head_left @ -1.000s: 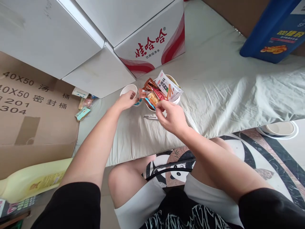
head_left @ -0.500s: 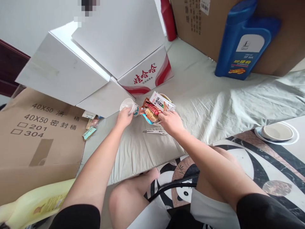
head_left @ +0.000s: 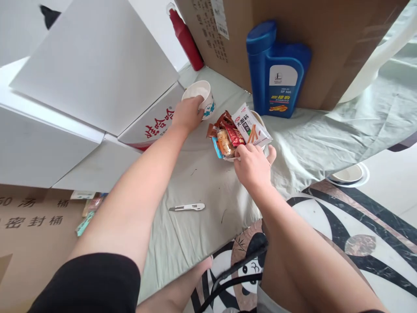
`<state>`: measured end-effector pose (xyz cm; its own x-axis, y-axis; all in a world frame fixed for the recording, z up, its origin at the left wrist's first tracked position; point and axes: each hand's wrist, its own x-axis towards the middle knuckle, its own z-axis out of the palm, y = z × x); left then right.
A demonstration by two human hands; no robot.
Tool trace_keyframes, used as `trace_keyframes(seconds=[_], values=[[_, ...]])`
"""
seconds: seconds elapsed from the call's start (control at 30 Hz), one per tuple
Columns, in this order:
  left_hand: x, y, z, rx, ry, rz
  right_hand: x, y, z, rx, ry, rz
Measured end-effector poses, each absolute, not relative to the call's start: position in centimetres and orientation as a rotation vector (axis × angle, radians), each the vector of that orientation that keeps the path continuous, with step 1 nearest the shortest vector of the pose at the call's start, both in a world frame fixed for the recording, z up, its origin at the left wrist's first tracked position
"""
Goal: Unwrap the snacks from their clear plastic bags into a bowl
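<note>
My left hand (head_left: 188, 114) is wrapped round a white paper cup (head_left: 198, 92) with a blue-green pattern and holds it raised over the grey cloth (head_left: 208, 187). My right hand (head_left: 252, 163) grips the near rim of a white bowl (head_left: 260, 119) heaped with snack packets (head_left: 237, 132), among them a white packet with red print. Cup and bowl are close together but apart. A small white utility knife (head_left: 187, 207) lies on the cloth nearer to me.
An open white carton with red lettering (head_left: 97, 87) stands at the left, a brown carton (head_left: 35, 226) below it. A blue jug (head_left: 276, 74), a red bottle (head_left: 187, 39) and a big brown box (head_left: 293, 26) stand behind. Another white bowl (head_left: 350, 174) sits at the right.
Both hands have moved away from me with the cup and the bowl of packets. The knife is left behind on the cloth. The camera has tilted up.
</note>
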<state>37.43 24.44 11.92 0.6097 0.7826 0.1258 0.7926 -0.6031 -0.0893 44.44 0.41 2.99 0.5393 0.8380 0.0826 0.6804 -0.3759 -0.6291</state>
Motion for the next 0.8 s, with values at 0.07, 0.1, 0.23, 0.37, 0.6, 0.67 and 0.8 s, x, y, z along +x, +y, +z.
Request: trace_keyframes(seconds=[0.07, 0.1, 0.23, 0.37, 0.6, 0.67, 0.8], values=[[40.3, 26.3, 11.2, -2.690, -1.362, -0.134, 44.8, 0.7, 2.9, -2.163, -1.235, 0.335], [41.4, 27.3, 10.8, -2.706, -1.373, -0.131, 44.9, 0.8, 2.9, -2.164, -1.242, 0.326], [42.2, 30.2, 8.5, -2.866, -1.250, -0.095, 45.3, 1.3, 2.7, -2.165, -1.251, 0.293], [37.0, 29.3, 5.0, -2.839, -1.391, -0.060, 45.2, 1.3, 2.4, -2.141, -1.246, 0.280], [21.8, 21.3, -0.2, -2.720, -1.745, -0.117, 42.8, -0.1, 2.5, -2.138, -1.133, 0.265], [19.2, 19.5, -0.9, -2.653, -1.832, -0.177, 42.6, -0.5, 2.3, -2.165, -1.137, 0.273], [17.7, 17.7, -1.5, -2.618, -1.846, -0.238, 43.2, -0.7, 1.5, -2.216, -1.235, 0.329]])
